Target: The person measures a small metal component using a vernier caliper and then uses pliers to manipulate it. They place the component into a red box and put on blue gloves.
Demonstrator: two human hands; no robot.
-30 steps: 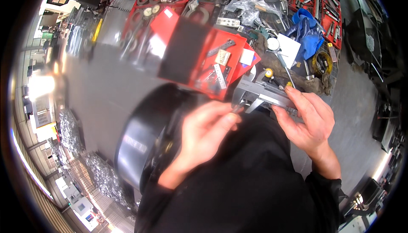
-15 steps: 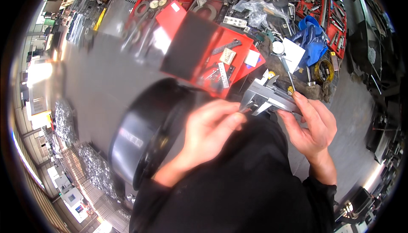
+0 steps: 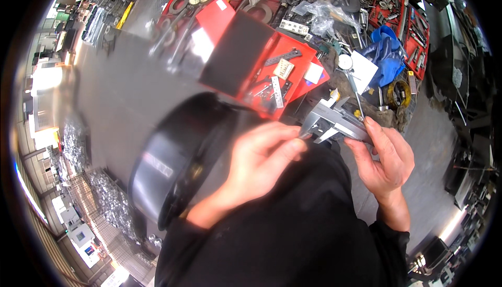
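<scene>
My right hand [image 3: 386, 156] grips the beam end of a silver vernier caliper [image 3: 340, 121], thumb below and fingers above. The caliper's jaws point toward my left hand and stand a little apart. My left hand [image 3: 266, 153] is closed in a pinch, thumb against fingers, right at the tip of the caliper's outer jaw. Something small and metallic shows at those fingertips, too small to name. Behind the caliper lies an open red case [image 3: 290, 80] with a black foam lid, holding small gauges and a spanner-like tool.
Beyond my hands a crowded bench bears a dial gauge [image 3: 345, 62], a white sheet [image 3: 364, 71], a blue cloth [image 3: 384, 57], plastic bags [image 3: 327, 12] and red trays [image 3: 387, 4] of metal bits. A large black round-edged thing [image 3: 172, 161] stands close by my left forearm.
The view has shifted slightly, so the bench appears a little lower and further right. Both hands keep their holds, and the caliper stays between them at nearly the same angle.
</scene>
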